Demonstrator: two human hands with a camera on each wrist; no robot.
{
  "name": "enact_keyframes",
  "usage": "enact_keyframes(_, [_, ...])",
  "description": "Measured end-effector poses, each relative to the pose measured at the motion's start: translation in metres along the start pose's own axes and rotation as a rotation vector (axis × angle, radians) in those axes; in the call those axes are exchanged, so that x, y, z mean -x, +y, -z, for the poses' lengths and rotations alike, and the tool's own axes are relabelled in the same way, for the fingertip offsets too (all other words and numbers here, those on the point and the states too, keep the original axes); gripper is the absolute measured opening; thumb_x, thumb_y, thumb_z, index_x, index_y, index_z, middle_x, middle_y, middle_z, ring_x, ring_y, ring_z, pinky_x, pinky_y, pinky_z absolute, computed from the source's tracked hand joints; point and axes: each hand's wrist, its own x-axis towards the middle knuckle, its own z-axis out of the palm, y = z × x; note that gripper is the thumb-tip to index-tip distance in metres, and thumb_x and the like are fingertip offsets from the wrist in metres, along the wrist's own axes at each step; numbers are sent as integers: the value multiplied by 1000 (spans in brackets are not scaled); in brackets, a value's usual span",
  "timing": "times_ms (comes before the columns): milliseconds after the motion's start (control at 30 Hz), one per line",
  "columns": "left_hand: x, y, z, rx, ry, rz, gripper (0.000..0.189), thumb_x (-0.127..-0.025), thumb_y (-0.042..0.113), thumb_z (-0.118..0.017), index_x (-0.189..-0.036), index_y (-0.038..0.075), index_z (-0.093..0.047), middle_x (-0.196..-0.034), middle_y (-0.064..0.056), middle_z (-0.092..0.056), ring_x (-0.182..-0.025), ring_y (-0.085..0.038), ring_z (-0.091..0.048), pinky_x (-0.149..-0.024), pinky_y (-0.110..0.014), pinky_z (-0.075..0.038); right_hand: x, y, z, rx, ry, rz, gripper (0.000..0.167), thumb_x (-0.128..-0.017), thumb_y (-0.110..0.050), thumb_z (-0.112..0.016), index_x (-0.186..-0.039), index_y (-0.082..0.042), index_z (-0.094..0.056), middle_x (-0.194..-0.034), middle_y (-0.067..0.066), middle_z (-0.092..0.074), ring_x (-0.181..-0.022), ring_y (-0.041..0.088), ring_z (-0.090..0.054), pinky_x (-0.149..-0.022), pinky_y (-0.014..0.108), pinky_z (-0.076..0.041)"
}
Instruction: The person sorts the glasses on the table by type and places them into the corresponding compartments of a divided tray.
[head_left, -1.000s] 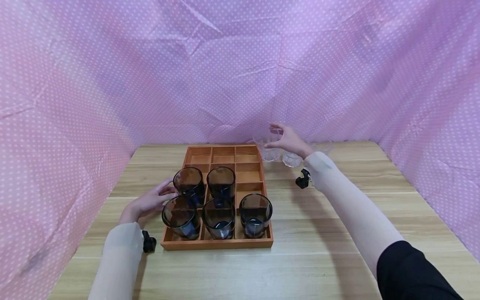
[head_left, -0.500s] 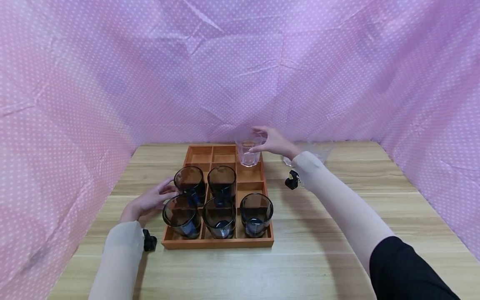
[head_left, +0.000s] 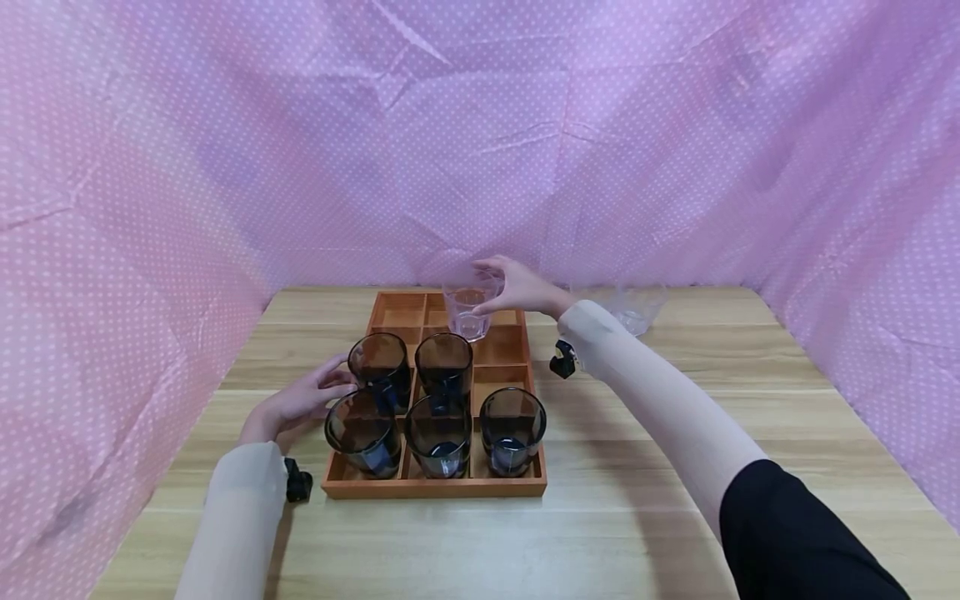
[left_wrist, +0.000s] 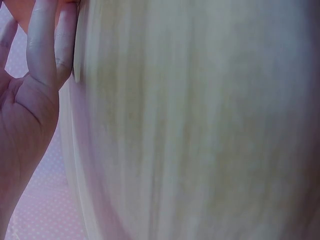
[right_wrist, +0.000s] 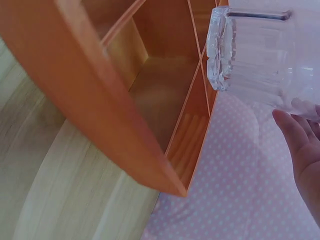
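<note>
A clear drinking glass point(head_left: 467, 317) hangs upright over the back part of the wooden compartment tray point(head_left: 435, 491), gripped near its rim by my right hand point(head_left: 521, 290). In the right wrist view the base of this glass point(right_wrist: 255, 57) stands clear of the dividers, with my thumb and fingers point(right_wrist: 295, 132) at its upper end. Several dark glasses point(head_left: 438, 442) stand in the front and middle compartments of the tray. My left hand point(head_left: 300, 402) rests at the tray's left side, its fingers point(left_wrist: 42, 45) loosely bent by the wall, beside the dark glasses.
Behind my right forearm, more clear glasses point(head_left: 640, 308) stand on the wooden table point(head_left: 675, 375) at the back right. A pink dotted cloth point(head_left: 480, 150) hangs round the back and sides of the table.
My right hand has carried the clear glass left, from beside the tray's back right corner to over its back compartments. The left hand has stayed in place.
</note>
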Motion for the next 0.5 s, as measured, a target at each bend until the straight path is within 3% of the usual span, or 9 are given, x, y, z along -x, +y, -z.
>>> enact_keyframes(500, [2,0,-2,29,1,2,55,-102,25,-51,-149,21,-23,-146,-27,-33,-128,-35,-41,-88,-44,-50,-31,-28,-30,29,-127,60,89,-73,-30,-84,-148,-13,-38,-152,9,-36,-138,25,-38,-113,43,-33])
